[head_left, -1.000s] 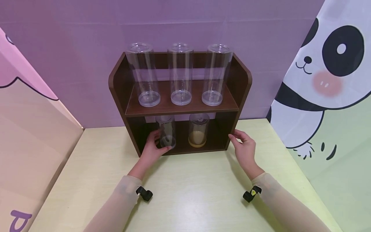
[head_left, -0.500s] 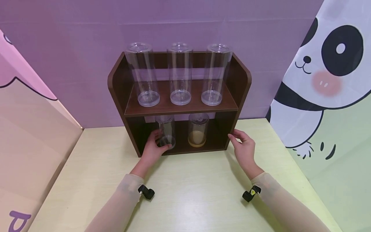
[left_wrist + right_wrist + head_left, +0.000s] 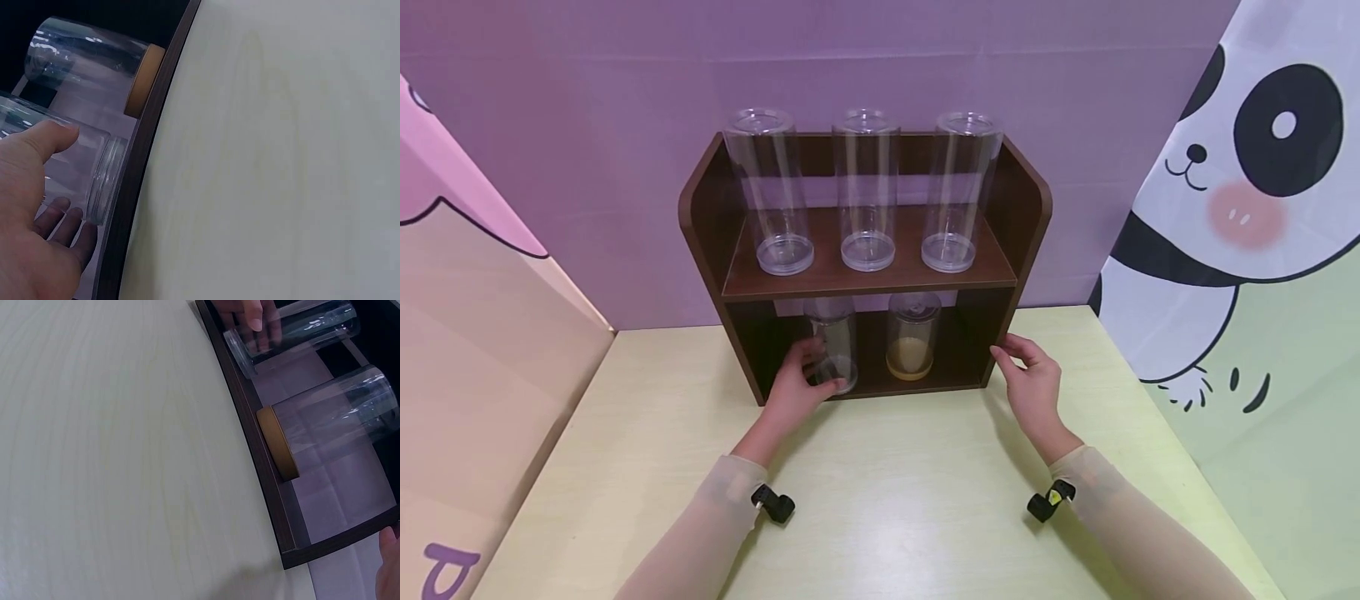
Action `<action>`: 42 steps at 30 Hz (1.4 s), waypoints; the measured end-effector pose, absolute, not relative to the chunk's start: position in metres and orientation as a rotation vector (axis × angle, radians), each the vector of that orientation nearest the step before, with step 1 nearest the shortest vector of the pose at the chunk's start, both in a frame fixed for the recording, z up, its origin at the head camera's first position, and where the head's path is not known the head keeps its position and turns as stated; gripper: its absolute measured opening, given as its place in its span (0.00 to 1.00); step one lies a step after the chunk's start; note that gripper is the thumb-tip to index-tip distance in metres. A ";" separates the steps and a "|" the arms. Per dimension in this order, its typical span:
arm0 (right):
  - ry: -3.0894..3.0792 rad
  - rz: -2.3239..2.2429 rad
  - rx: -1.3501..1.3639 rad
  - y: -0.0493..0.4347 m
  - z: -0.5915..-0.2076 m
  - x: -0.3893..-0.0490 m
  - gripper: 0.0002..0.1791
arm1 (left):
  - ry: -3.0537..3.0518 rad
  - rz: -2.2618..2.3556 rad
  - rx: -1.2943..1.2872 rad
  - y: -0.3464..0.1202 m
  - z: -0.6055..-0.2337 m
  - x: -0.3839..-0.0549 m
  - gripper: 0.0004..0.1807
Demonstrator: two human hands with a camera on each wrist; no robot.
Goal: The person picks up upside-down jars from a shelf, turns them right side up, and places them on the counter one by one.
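The left hand (image 3: 790,390) grips the clear jar (image 3: 844,343), thumb and fingers on opposite sides, on the lower level of the shelf (image 3: 907,252), near its front edge. Beside it, apart, stands the tan-ended jar (image 3: 912,337) (tan end down). The right hand (image 3: 1032,387) touches the shelf's right side; whether it pinches there, I cannot quite tell. Three tall jars (image 3: 868,187) stand above.

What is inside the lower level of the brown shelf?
I see a plain clear jar, held by the left hand, and a tan-based clear jar. In the head view, the upper board hides the high back part, and the left hand covers part of its jar.
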State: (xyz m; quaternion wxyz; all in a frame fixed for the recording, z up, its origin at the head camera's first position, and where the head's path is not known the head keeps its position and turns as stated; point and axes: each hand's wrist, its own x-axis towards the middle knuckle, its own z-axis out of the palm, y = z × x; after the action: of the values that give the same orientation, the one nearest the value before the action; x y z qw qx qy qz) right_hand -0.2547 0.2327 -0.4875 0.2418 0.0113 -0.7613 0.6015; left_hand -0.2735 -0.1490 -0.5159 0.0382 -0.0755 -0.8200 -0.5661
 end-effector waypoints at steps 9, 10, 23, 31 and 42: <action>-2.092 1.626 0.015 0.233 -0.489 -0.256 0.14 | -2.513 -1.748 -0.324 -0.148 -0.508 -0.257 0.42; -2.090 1.622 0.016 0.233 -0.489 -0.256 0.14 | -2.516 -1.750 -0.334 -0.147 -0.508 -0.255 0.42; -2.101 1.613 0.018 0.233 -0.489 -0.256 0.14 | -2.579 -1.749 -0.455 -0.145 -0.508 -0.228 0.41; -2.114 1.590 0.010 0.228 -0.481 -0.252 0.13 | -2.568 -1.779 -0.552 -0.146 -0.511 -0.216 0.39; -2.095 1.614 0.032 0.233 -0.488 -0.256 0.13 | -2.604 -1.804 -0.700 -0.148 -0.510 -0.203 0.37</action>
State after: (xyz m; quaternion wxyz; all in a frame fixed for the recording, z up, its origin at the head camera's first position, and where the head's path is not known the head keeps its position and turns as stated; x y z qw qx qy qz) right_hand -0.2559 0.2331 -0.4881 0.2458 0.0119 -0.7680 0.5913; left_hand -0.2032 -0.1478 -0.5100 -0.0512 -0.2156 -0.8015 -0.5554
